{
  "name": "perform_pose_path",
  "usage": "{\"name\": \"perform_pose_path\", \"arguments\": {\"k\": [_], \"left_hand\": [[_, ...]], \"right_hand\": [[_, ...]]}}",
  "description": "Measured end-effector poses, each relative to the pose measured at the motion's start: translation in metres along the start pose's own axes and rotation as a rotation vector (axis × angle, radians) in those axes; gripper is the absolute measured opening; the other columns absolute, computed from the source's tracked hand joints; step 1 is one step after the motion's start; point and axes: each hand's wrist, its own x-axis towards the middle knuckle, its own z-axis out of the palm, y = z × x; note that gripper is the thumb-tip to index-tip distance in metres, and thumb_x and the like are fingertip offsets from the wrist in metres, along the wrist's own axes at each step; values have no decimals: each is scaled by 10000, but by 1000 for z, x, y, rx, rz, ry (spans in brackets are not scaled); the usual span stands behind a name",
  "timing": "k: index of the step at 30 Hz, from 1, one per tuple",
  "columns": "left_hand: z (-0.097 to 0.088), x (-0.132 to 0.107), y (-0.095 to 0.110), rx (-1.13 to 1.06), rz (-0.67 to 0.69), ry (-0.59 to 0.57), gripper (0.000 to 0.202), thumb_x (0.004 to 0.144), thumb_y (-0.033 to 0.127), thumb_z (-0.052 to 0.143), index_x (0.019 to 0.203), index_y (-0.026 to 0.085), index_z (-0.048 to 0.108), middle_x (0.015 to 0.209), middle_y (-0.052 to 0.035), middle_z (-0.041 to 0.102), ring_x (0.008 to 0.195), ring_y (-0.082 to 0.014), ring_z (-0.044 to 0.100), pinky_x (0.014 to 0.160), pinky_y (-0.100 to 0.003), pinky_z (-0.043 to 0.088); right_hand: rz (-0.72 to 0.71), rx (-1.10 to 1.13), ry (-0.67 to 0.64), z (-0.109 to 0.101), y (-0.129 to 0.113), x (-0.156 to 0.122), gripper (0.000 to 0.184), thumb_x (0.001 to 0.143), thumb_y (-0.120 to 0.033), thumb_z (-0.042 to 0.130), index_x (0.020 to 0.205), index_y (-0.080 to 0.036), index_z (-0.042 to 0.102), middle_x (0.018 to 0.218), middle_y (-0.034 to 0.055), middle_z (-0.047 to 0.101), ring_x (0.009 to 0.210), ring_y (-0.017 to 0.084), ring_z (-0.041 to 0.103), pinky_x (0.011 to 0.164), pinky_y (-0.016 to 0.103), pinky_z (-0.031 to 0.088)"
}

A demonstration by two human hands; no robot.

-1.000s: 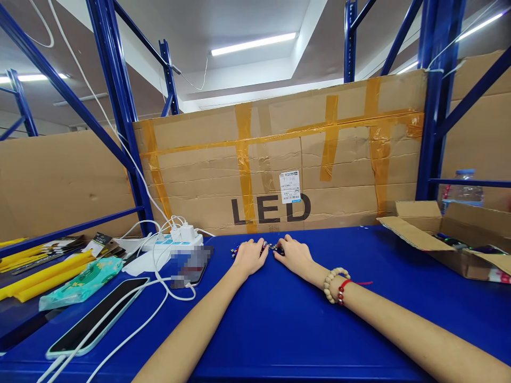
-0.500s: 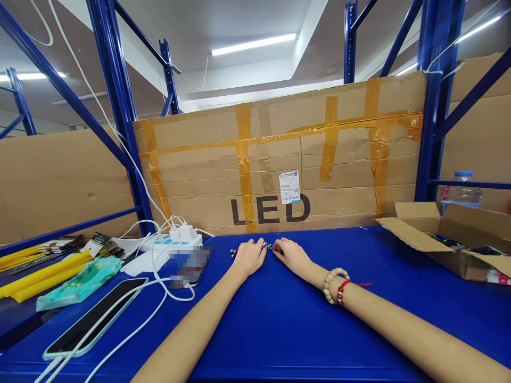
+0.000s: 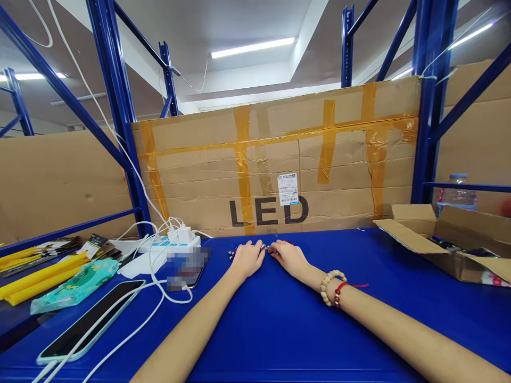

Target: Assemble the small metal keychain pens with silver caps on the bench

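Note:
My left hand point(image 3: 248, 259) rests near the back of the blue tabletop, fingers curled down over a small shiny strand of dark and metallic bits point(image 3: 232, 254). One end of the strand shows left of this hand, and a bright bit sticks out at its right. Close by on the right, my right hand point(image 3: 290, 257) is closed in a pinch at the bright end. Its fingers hide most of what they grip. The exact kind of the strand is too small to tell. A wooden bead bracelet point(image 3: 326, 287) and a red bead cord point(image 3: 338, 296) circle my right wrist.
A taped cardboard panel point(image 3: 191, 175) stands behind the hands. To the left lie a white power strip point(image 3: 154, 243), phones point(image 3: 91, 319), cables, a green packet point(image 3: 75, 284) and yellow tubes point(image 3: 48, 276). An open cardboard box point(image 3: 411, 236) with dark items sits right.
The view has shifted slightly, moving the scene a little left and down. My right hand sits a touch nearer the left one, its fingers covering more of the bright end.

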Motion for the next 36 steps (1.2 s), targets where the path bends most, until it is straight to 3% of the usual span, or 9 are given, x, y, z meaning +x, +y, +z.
{"name": "perform_pose_path", "arguments": {"k": [15,26,36], "left_hand": [[3,1,-1,16,-1,9,307,902,311,208,1025,174,453,834,-84,590,829,-215,584,665,-306,434],[1,0,0,3,-11,-6,298,901,307,213,1035,176,444,868,-93,588,843,-223,581,682,-313,434],[-1,0,1,4,-14,-26,302,899,299,224,1065,171,441,892,-102,589,861,-225,577,706,-323,434]], "right_hand": [[-41,37,40,1,1,1,160,836,-110,472,913,-192,585,954,28,607,908,152,549,704,223,410],[-61,92,73,0,0,0,159,827,-103,472,918,-191,569,944,22,587,808,125,572,662,206,411],[-98,-7,81,0,-1,0,138,811,-120,510,913,-185,577,939,25,597,906,159,528,704,234,411]]}}
